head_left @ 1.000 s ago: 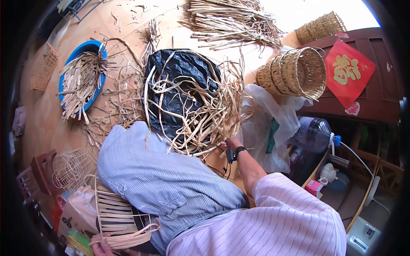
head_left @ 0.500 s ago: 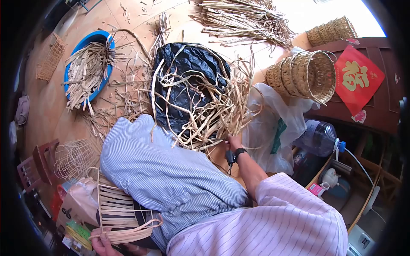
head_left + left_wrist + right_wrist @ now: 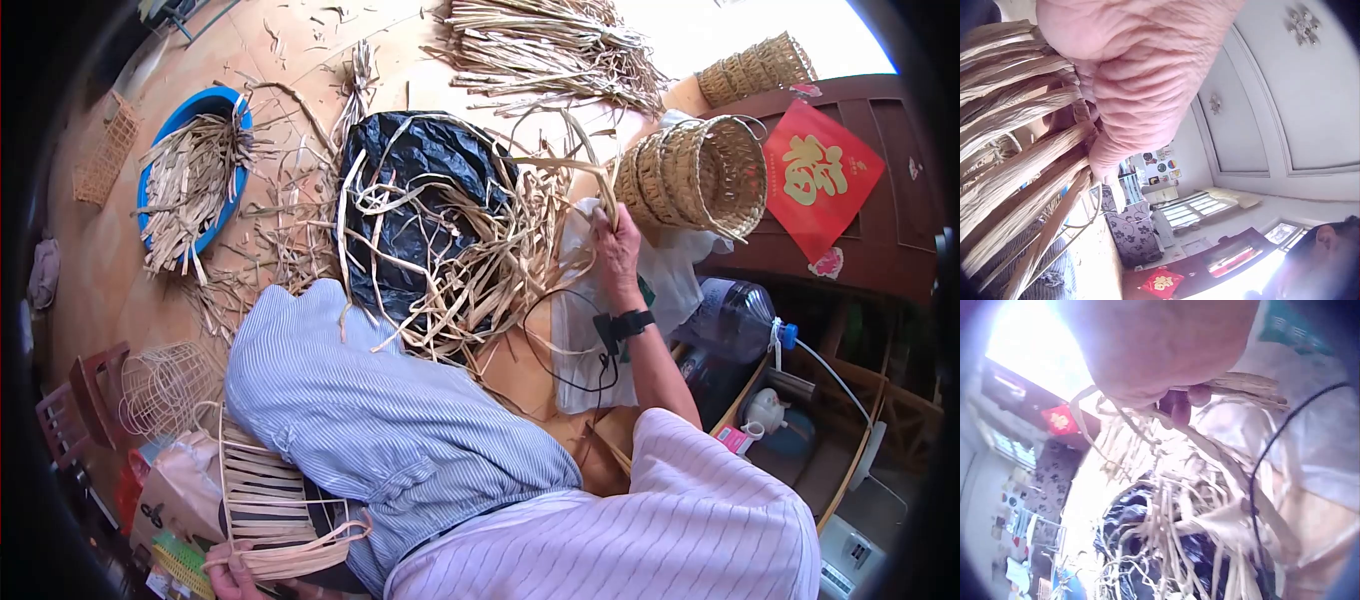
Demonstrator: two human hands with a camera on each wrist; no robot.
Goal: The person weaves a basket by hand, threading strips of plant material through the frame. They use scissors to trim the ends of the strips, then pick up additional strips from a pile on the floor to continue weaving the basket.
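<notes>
My left hand (image 3: 235, 577) grips the edge of a partly woven basket (image 3: 268, 478) that rests against the person's lap at lower left. Pale flat strips run across its frame; in the left wrist view the strips (image 3: 1016, 156) lie close beside the fingers. Raised at the right of the pile, my right hand (image 3: 620, 250) holds a few dried plant strips (image 3: 604, 182) in its curled fingers. The right wrist view shows those strips (image 3: 1247, 384) passing through the hand. Below it a tangled heap of dried strips (image 3: 510, 260) spills over a black plastic bag (image 3: 430, 145).
Finished woven baskets (image 3: 655, 185) stand stacked beside the right hand. A blue basin (image 3: 235, 200) of cut strips sits at left, and a big bundle of stalks (image 3: 540, 50) lies at the back. Clear plastic sheeting (image 3: 580, 365), a black cable (image 3: 535, 355) and a water bottle (image 3: 740, 315) are at right.
My right hand has risen from the near edge of the heap, moving forward and right with strips in its fingers. The left hand stays on the partly woven basket.
</notes>
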